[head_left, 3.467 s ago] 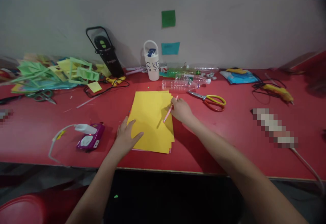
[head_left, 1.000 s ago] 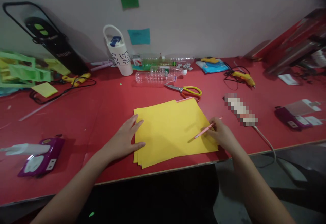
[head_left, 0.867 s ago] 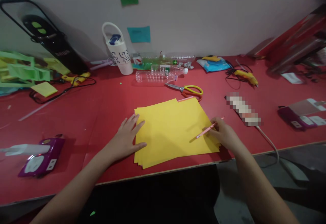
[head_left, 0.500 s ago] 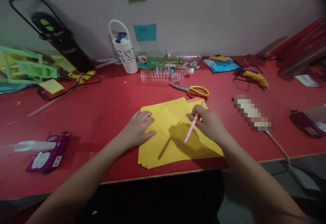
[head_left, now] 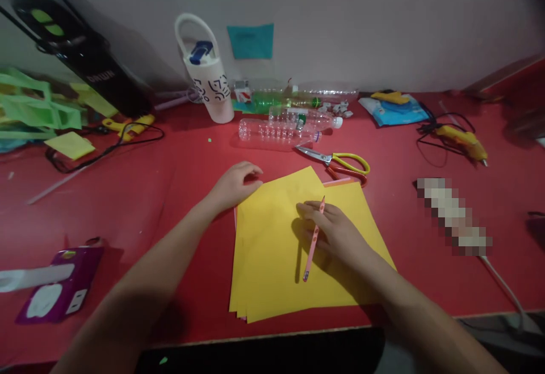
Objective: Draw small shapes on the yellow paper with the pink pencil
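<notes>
A stack of yellow paper sheets (head_left: pixel 272 260) lies slightly fanned on the red tabletop, with pink edges peeking out beneath. My left hand (head_left: pixel 238 185) rests at the stack's upper left corner, its fingers curved and thumb apart, gripping nothing. Over the right part of the paper, my right hand (head_left: pixel 338 232) holds a pink pencil (head_left: pixel 313 249) between thumb and fingers. The pencil's sharpened tip points away from me and its eraser end towards me. Just beyond the sheets lie scissors (head_left: pixel 332 161) with one yellow and one red handle.
Clear plastic bottles (head_left: pixel 276 130) lie behind the scissors, next to an upright white tumbler (head_left: pixel 217 93). Yellow glue guns (head_left: pixel 464 142) with cords lie at both sides. A purple tape dispenser (head_left: pixel 63 283) sits front left, and a blurred-out power strip (head_left: pixel 451 215) to the right.
My left hand has slid off the sheets towards their upper left corner. My right hand has moved towards the paper's middle and the pencil has turned more upright in view. The camera view has shifted.
</notes>
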### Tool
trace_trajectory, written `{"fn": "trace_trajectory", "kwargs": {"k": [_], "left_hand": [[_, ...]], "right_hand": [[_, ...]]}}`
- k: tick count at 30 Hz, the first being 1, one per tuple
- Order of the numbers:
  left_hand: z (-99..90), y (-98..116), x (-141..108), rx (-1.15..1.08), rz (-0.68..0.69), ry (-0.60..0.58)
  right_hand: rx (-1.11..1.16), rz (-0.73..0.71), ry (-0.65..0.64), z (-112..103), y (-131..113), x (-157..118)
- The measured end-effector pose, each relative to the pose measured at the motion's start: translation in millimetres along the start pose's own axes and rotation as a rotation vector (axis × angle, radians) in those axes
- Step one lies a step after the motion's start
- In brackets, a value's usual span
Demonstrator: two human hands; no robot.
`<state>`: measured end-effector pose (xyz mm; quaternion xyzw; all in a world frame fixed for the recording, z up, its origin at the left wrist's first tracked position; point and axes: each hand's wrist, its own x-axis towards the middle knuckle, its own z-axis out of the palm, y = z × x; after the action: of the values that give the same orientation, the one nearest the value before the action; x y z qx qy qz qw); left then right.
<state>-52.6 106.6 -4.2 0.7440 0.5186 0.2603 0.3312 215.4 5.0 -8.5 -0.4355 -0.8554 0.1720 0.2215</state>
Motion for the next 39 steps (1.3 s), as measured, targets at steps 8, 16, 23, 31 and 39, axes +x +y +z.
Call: {"fn": "trace_trajectory", "kwargs": {"k": [8, 16, 23, 31, 39], "left_hand": [[6.4, 41, -49, 0.596, 0.212, -0.298], [79.3, 91, -114, 0.819, 0.393, -0.439], [80.3, 76, -101, 0.81, 0.282, -0.302], [79.8, 73, -102, 0.796, 0.265, -0.379], [80.1, 73, -102, 0.769, 0.261, -0.372]], "right_hand": [[-0.037, 0.185, 0.11, -14, -4, -5], [-0.093, 0.024, 0.055, -2, -8, 2], [0.024, 0.21, 0.108, -8, 1, -3], [-0.125, 0.74, 0.284, -59, 97, 31], [-0.217, 0.431, 0.002, -65, 121, 73]]}}
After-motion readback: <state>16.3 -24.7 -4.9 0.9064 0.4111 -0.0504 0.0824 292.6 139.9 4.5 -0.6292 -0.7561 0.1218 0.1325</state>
